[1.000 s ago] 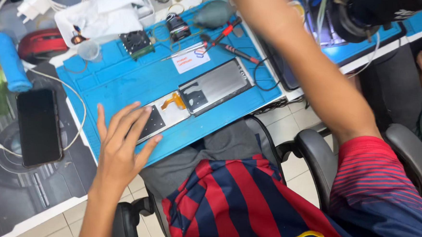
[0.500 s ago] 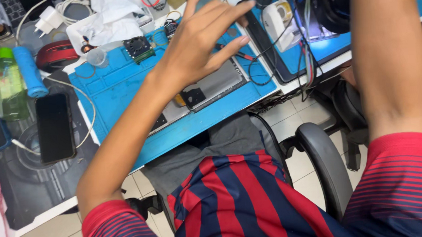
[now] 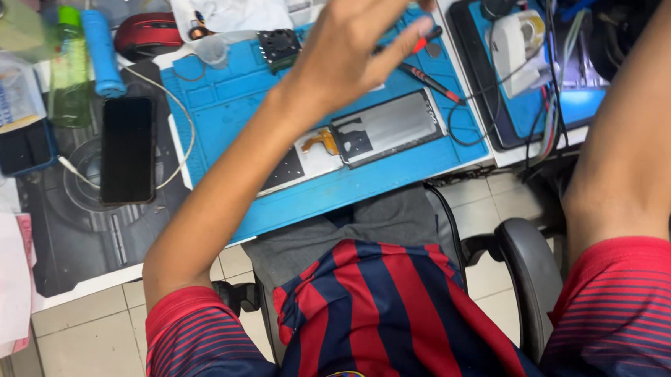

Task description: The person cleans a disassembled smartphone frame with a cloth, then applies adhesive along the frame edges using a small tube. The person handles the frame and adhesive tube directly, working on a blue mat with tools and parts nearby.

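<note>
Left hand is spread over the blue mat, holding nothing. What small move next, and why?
Probably lower the left hand onto the red-handled screwdriver just beneath its fingers. The hand is open above the blue mat, the opened phone lies there with its inside showing, and that tool is the nearest one. The right hand is out of view, so it cannot be judged.

Electronics repair bench: blue work mat [image 3: 232, 110], opened phone [image 3: 363, 137], screwdrivers [image 3: 429, 80].

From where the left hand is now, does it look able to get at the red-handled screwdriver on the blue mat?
Probably yes. The left hand hovers open, holding nothing, right above the red-handled screwdriver on the blue mat; nothing lies between them. Whether the fingers touch it cannot be told.
</note>
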